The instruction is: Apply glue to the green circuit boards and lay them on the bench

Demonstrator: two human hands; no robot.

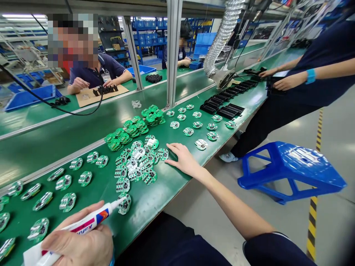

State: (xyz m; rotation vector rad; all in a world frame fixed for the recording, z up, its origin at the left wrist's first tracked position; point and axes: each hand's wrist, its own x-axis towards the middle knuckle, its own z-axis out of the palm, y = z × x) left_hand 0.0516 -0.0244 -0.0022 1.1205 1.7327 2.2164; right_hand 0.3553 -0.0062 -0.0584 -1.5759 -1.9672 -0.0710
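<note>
My left hand grips a white tube of adhesive with red and blue print at the lower left of the view. The tube's thin nozzle points right, its tip close to a round green circuit board. My right hand lies flat on the green bench mat, fingertips touching the edge of a loose pile of similar boards. Rows of single boards spread across the mat to the left, and more rows stand beyond my right hand.
A stacked heap of green boards lies beyond the pile. A co-worker's hands work by black plastic parts at the right. A silver flexible duct hangs above the bench. A blue stool stands on the floor.
</note>
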